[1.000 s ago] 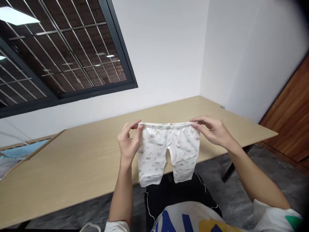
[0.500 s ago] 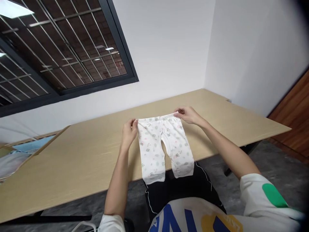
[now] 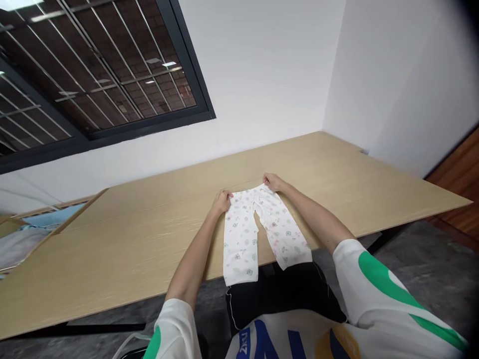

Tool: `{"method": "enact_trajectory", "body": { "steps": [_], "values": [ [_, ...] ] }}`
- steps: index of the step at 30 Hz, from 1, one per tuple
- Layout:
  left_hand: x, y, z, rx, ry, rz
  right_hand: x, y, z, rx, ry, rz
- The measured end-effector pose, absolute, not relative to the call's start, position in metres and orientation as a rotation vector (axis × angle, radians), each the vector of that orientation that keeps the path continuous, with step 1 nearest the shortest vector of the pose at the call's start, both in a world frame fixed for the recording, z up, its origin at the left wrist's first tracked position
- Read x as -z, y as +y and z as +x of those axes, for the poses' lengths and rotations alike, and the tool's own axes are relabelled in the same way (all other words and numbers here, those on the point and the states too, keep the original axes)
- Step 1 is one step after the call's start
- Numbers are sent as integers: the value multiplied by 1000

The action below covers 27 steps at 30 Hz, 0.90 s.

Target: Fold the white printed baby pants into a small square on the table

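A small pair of white pants [image 3: 241,234] with a scattered pastel print is spread out with its waistband away from me. My left hand [image 3: 223,201] is closed on the left corner of the waistband. At the right corner, my right hand [image 3: 273,182] pinches the waistband between its fingers. The two legs lie apart toward me, and their cuffs reach past the table's near edge, above my dark trousers [image 3: 288,294].
The wooden table [image 3: 149,234] runs along a white wall under a barred window [image 3: 123,65]. An open box [image 3: 80,217] at the left holds light blue and pale cloth [image 3: 26,244]. A wooden panel [image 3: 458,189] stands at the far right.
My hands have moved closer together and farther from me, lowering the waistband toward the tabletop. The legs of the pants have spread wider apart. The view has shifted slightly.
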<state>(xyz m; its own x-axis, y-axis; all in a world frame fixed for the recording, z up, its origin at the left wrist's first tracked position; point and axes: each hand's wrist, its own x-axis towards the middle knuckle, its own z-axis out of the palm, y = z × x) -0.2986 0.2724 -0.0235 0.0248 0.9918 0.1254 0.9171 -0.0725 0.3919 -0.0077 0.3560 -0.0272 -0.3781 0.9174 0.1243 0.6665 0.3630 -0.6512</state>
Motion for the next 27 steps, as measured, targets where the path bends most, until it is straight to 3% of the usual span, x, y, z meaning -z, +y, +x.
{"method": "enact_trajectory", "body": {
  "steps": [10, 18, 27],
  "values": [
    [17, 276, -280, -401, 2216, 2041, 56, 383, -20, -570, -2056, -1460],
    [-28, 214, -204, -270, 1957, 2201, 55, 399, -21, -626, -1903, -1554],
    [26, 88, -75, -97, 1462, 2540, 50, 396, -12, -764, -1829, -1570]
  ]
}}
